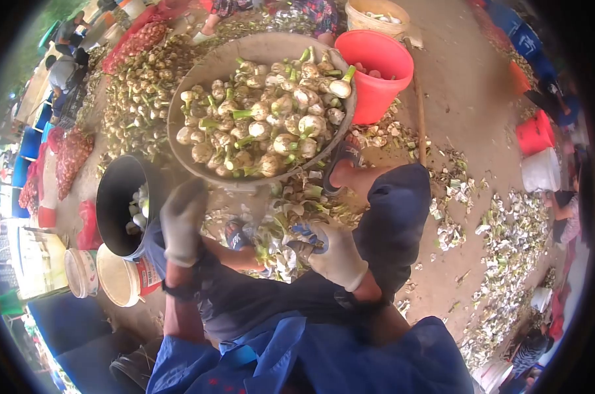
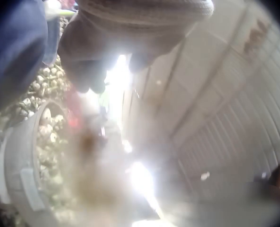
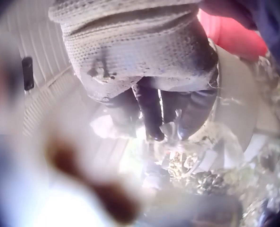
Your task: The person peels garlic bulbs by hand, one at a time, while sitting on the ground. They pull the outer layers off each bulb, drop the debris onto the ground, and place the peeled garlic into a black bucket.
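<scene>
My left hand, in a pale knit glove with dark coated fingers, is blurred between the black bucket and the near rim of a wide basin. In the left wrist view its fingers point down, apart, with nothing clear between them. Garlic bulbs with cut green stems heap up in the basin. Over my lap, my right hand wears the same kind of glove, its fingers bent. Pale scraps show by its fingertips in the right wrist view; I cannot tell whether it holds anything.
White peeled bulbs lie in the black bucket. A red bucket stands right of the basin, beside a wooden pole. Peels and leaves litter the ground between my feet. More garlic is piled behind the basin, with other people around.
</scene>
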### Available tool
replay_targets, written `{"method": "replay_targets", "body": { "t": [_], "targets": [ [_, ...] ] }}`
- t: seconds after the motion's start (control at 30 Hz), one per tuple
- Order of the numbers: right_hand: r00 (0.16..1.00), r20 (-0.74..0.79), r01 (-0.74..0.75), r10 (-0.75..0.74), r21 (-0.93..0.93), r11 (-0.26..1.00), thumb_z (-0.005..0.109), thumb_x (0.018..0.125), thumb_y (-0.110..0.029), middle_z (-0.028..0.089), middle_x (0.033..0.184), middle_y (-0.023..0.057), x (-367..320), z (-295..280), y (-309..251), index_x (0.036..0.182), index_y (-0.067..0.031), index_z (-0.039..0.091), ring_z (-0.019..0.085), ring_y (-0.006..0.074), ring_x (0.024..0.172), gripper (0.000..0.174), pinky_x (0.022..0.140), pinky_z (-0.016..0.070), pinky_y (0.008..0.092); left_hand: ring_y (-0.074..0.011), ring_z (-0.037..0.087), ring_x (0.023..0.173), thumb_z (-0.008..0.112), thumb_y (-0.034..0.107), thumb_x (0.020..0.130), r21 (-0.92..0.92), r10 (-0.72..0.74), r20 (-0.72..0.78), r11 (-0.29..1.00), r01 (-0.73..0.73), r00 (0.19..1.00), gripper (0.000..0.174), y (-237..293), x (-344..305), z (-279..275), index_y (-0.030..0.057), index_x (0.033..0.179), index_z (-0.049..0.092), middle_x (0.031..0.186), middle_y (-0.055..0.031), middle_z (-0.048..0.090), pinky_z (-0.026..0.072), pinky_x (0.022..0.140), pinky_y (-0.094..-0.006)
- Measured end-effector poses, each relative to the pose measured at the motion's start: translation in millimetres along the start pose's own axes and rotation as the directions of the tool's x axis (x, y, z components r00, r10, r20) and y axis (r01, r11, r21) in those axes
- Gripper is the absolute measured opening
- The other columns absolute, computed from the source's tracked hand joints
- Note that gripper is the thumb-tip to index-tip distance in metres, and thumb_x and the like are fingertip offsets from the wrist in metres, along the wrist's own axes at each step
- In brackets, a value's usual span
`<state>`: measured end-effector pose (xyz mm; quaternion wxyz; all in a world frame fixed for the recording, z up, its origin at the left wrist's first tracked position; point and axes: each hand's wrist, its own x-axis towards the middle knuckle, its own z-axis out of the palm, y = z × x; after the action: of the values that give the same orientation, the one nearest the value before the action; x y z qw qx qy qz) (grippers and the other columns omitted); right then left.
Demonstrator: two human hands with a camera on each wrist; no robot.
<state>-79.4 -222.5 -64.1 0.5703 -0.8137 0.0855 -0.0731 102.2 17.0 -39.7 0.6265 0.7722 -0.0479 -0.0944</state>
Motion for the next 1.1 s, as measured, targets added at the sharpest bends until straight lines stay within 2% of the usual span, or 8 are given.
{"method": "replay_targets", "body": {
  "t": [0.23, 0.3, 0.43, 0.63, 0.8, 0.87, 1.07, 1.1],
  "targets": [
    [0.995, -0.068, 0.064, -0.068, -0.058, 0.996, 0.081, 0.083, -0.018, 0.072, 0.104, 0.0199, -6, 9, 1, 0.113, -0.001, 0.071, 0.07, 0.0363, 0.095, 0.035, 0.083, 0.0539, 0.0425, -0.0343, 0.074, 0.092, 0.079, 0.039, 0.085, 0.711, 0.258, 0.447, 0.478, -0.515, 0.857, 0.053, -40, 77, 114, -0.0006, 0.118, 0.07, 0.098, -0.0222, 0.075, 0.0583, 0.079, -0.0422],
    [1.0, -0.013, -0.027, 0.027, -0.012, 1.0, 0.081, 0.084, -0.03, 0.07, 0.103, 0.0219, -11, 11, 0, 0.112, -0.0022, 0.072, 0.067, 0.0402, 0.098, 0.04, 0.085, 0.0525, 0.0466, -0.041, 0.073, 0.091, 0.077, 0.053, 0.084, 0.82, -0.037, 0.473, 0.384, -0.425, 0.88, 0.06, -50, 93, 128, -0.0014, 0.11, 0.071, 0.097, -0.0258, 0.074, 0.0575, 0.079, -0.0475],
    [0.996, 0.048, -0.075, 0.073, 0.038, 0.996, 0.08, 0.086, -0.032, 0.071, 0.096, 0.0213, -16, 14, 6, 0.109, -0.0006, 0.072, 0.068, 0.0409, 0.091, 0.04, 0.082, 0.053, 0.0471, -0.0341, 0.074, 0.081, 0.075, 0.049, 0.088, 0.793, 0.01, 0.485, 0.416, -0.445, 0.874, 0.057, -65, 109, 116, -0.0035, 0.108, 0.071, 0.089, -0.0199, 0.076, 0.058, 0.075, -0.0429],
    [0.978, 0.124, -0.185, 0.167, 0.155, 0.97, 0.074, 0.092, -0.015, 0.072, 0.094, 0.0179, -13, 18, 19, 0.113, -0.0005, 0.072, 0.072, 0.0256, 0.083, 0.026, 0.073, 0.0554, 0.0353, -0.016, 0.067, 0.109, 0.077, 0.027, 0.088, -0.107, -0.047, 0.559, 0.986, 0.127, 0.828, 0.061, -3, 44, 70, -0.0024, 0.138, 0.058, 0.12, -0.0058, 0.07, 0.0542, 0.09, -0.0303],
    [0.928, 0.354, -0.323, 0.115, 0.919, -0.224, 0.06, 0.099, -0.007, 0.069, 0.116, 0.014, -5, 20, 25, 0.132, 0.004, 0.056, 0.071, 0.0277, 0.1, 0.036, 0.089, 0.06, 0.0404, -0.0231, 0.063, 0.123, 0.081, 0.014, 0.088, -0.329, 0.051, 0.656, 0.918, 0.224, 0.753, 0.054, 30, -45, 71, -0.0038, 0.134, 0.06, 0.134, -0.0122, 0.066, 0.0498, 0.106, -0.037],
    [0.91, 0.355, -0.295, 0.212, 0.917, -0.269, 0.06, 0.098, -0.004, 0.069, 0.115, 0.0132, -8, 15, 15, 0.132, 0.0039, 0.057, 0.072, 0.0264, 0.098, 0.035, 0.09, 0.0601, 0.0387, -0.0213, 0.06, 0.125, 0.074, 0.0, 0.089, -0.111, -0.058, 0.689, 0.977, 0.184, 0.722, 0.058, 23, -62, 74, -0.0022, 0.143, 0.053, 0.139, -0.0129, 0.061, 0.0513, 0.101, -0.0343],
    [0.89, 0.138, -0.287, 0.435, 0.91, 0.299, 0.067, 0.099, -0.012, 0.071, 0.117, 0.0083, -10, 28, 35, 0.119, 0.0049, 0.066, 0.071, 0.0197, 0.096, 0.026, 0.084, 0.0572, 0.032, -0.0245, 0.061, 0.126, 0.078, -0.002, 0.082, -0.297, -0.138, 0.561, 0.887, 0.354, 0.816, 0.063, 1, -82, 78, 0.0015, 0.14, 0.057, 0.141, -0.0131, 0.06, 0.0522, 0.098, -0.0376],
    [0.91, 0.057, -0.274, 0.412, 0.827, 0.49, 0.068, 0.1, -0.018, 0.073, 0.112, 0.009, -9, 30, 34, 0.115, 0.0041, 0.068, 0.069, 0.0152, 0.095, 0.027, 0.081, 0.0549, 0.0308, -0.0284, 0.061, 0.122, 0.08, 0.001, 0.081, 0.03, -0.007, 0.501, 1.0, -0.009, 0.865, 0.063, 8, -87, 82, 0.0027, 0.139, 0.057, 0.137, -0.0149, 0.061, 0.0522, 0.097, -0.0404]
  ]
}}
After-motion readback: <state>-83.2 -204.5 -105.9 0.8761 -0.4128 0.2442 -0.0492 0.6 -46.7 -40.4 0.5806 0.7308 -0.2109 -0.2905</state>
